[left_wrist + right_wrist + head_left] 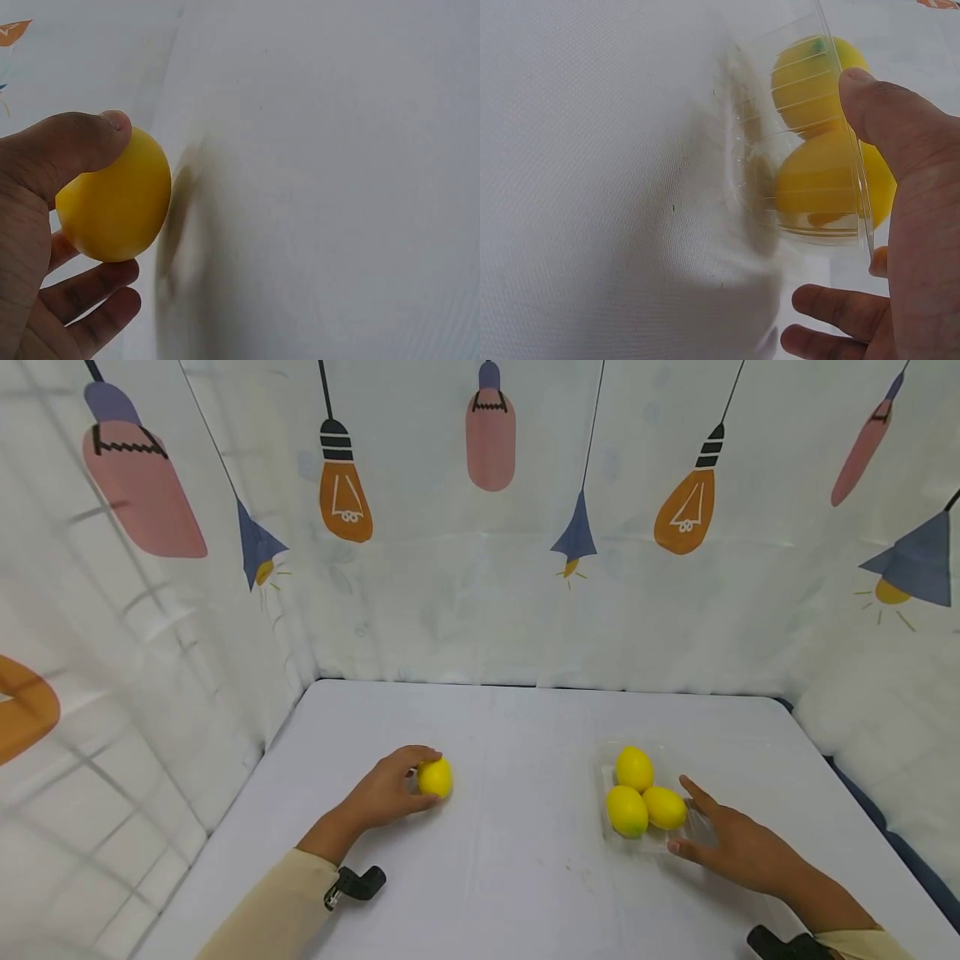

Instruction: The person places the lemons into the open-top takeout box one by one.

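In the head view my left hand pinches a yellow lemon between thumb and fingers, left of the table's middle. The left wrist view shows the thumb over this lemon and fingers below; its shadow falls close by on the white surface. To the right, a clear plastic tray holds three lemons grouped together. My right hand is at the tray's right side, fingers spread. Seen from the right wrist, the thumb touches the tray's rim, while the other fingers extend loosely beside it.
A white table lies under everything. Behind it hangs a white curtain printed with lamps and bulbs, continuing along both sides. Dark mounts are strapped at both wrists, the left mount near the sleeve cuff.
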The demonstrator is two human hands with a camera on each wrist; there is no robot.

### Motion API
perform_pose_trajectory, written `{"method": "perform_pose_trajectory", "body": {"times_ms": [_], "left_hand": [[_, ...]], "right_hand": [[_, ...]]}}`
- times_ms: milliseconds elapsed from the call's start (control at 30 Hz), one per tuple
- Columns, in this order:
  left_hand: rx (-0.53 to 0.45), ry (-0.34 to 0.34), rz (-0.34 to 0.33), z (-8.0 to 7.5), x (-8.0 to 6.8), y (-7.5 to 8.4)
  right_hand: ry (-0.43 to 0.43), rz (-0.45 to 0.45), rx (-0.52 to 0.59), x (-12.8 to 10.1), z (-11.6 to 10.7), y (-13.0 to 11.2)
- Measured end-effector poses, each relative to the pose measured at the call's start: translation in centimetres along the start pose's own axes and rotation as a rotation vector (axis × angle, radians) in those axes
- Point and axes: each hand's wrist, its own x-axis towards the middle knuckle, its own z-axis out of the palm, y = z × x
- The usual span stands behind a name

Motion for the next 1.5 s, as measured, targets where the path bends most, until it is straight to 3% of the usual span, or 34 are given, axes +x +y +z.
{"method": "perform_pose_trajectory", "body": {"times_ms": [167, 533, 1500], "left_hand": [[-0.019, 0.02, 0.015, 1.2, 0.7, 1.2], [-0.054, 0.043, 0.115, 3.0, 2.1, 4.2], [-0.073, -0.03, 0.194, 5.5, 5.7, 8.2]], "right_hand": [[0.0, 0.003, 0.003, 0.0, 0.1, 0.0], [0.005, -0.003, 0.012, 0.0, 0.2, 0.0], [0.004, 0.008, -0.01, 0.2, 0.2, 0.3]]}}
